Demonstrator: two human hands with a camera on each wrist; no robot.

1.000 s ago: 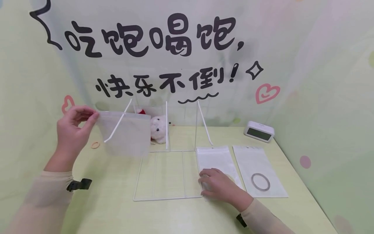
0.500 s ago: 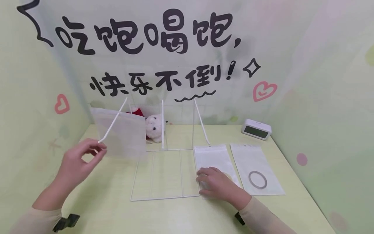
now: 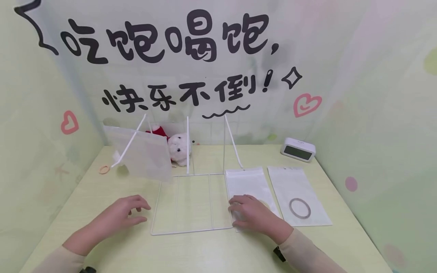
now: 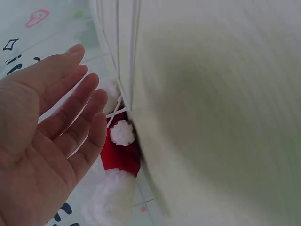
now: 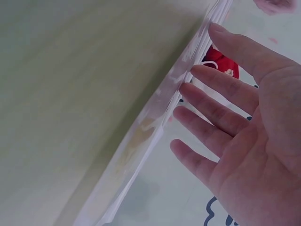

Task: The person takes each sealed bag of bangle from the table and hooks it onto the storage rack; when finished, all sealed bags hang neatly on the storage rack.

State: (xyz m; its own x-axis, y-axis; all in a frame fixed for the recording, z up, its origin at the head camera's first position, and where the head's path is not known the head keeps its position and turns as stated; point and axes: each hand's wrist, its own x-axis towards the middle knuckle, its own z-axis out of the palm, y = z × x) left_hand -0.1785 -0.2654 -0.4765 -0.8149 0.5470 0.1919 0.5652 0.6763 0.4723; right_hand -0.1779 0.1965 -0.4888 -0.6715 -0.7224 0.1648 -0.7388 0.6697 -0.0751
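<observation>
Orange band (image 3: 104, 173): lies loose on the table (image 3: 191, 254), toward the rear left. The reason for its position cannot be told.

Left hand (image 3: 117, 214): positioned just beside the left edge of the rack base. Fingers are slightly apart and loosely bent, clamped on nothing. Contact with the table cannot be told.

Hanging bag (image 3: 150, 155): translucent; suspended above the table at the left hook (image 3: 130, 141). The hook rises above the bag's top edge and crosses in front of its lower face, which suggests that it passes through a hole near the top. The hole itself cannot be made out.

Plush toy (image 3: 179, 148): white with red parts; located behind the rack and partly screened by the hanging bag and middle hook. Probably decoration.

Wire rack (image 3: 187, 151): white; hooks slope toward the person, giving access from the front. The wide flat base probably guards against tipping.

Right hand (image 3: 254, 216): over the near bag, at the rack's right edge. Fingers are apart and extended, clamped on nothing; possibly steadying the base, though contact is unclear.

Near bag (image 3: 244, 182): flat beside the rack; a pale yellow item (image 3: 264, 204) shows partly beyond the right hand.

Outer bag (image 3: 290, 182): flat, aligned alongside the near bag, apparently for order. A grey ring (image 3: 309, 209) lies in or on it.

Display unit (image 3: 298, 149): rear right, screen toward the person, presumably for reading.
</observation>
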